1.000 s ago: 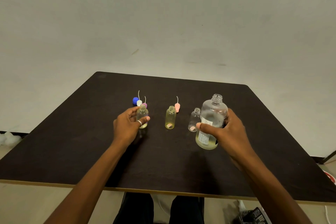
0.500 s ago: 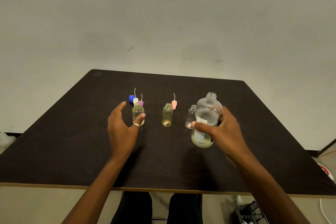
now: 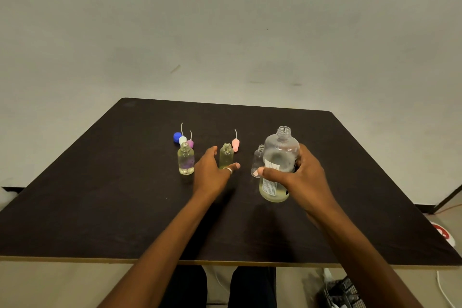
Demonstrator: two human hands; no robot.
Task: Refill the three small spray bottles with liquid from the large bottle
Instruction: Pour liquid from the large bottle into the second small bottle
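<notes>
A big dark table (image 3: 100, 207) holds everything. The big bottle (image 3: 281, 155) is on the right side, with no cap on top and only a little yellow liquid at the bottom. The right hand (image 3: 305, 177) is wrapped around it, thumb across the front label and fingers curled round the back. I cannot tell if its bottom sits on the table. The left hand (image 3: 212, 175) is spread wide with straight fingers and holds nothing. Its thumb is in front of the bottom of the middle small bottle (image 3: 226, 156), and I cannot tell if it touches. The left small bottle (image 3: 186, 161) stands just beside that hand, full of pale yellow liquid. The right small bottle (image 3: 257, 162) looks almost empty and is partly hidden behind the big bottle. Behind the left small bottle lie a blue cap (image 3: 177, 137), a white spray top (image 3: 182, 140) and a purple spray top (image 3: 190, 144). A pink spray top (image 3: 235, 144) stands behind the middle one.
</notes>
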